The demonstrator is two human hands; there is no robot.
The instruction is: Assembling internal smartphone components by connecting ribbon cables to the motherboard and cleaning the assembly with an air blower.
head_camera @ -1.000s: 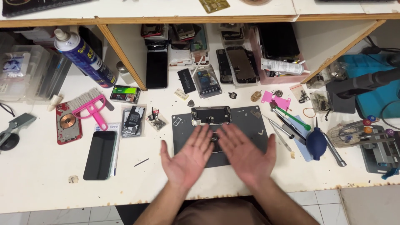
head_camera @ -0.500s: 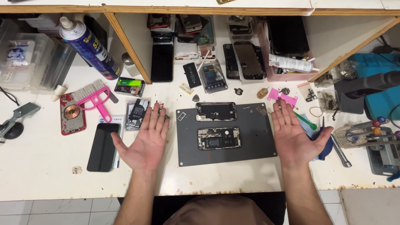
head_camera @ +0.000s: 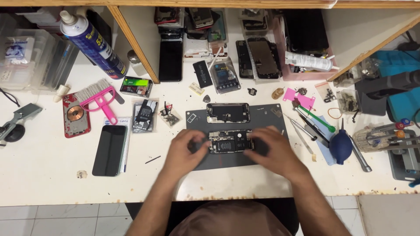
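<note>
Your two bare forearms rising from the near edge of the counter and angling toward each other, your left hand [head_camera: 186, 150] palm down with fingers curled inward, your right hand [head_camera: 275, 150] palm down likewise, fingertips pointing at one another, both slightly motion-blurred

A phone repair workshop: opened phones [head_camera: 230, 140], loose screens [head_camera: 109, 150], a spray can [head_camera: 94, 43], tweezers [head_camera: 299, 130] and a brush [head_camera: 99, 98] crowd the white surface [head_camera: 43, 175].

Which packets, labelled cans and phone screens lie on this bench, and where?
Spray can: far left, tilted, blue with white cap.
Black phone: left, flat, dark screen.
Clear packet: beside the pink brush, dark part inside.
White tube: far right, lying in pink tray.
</note>
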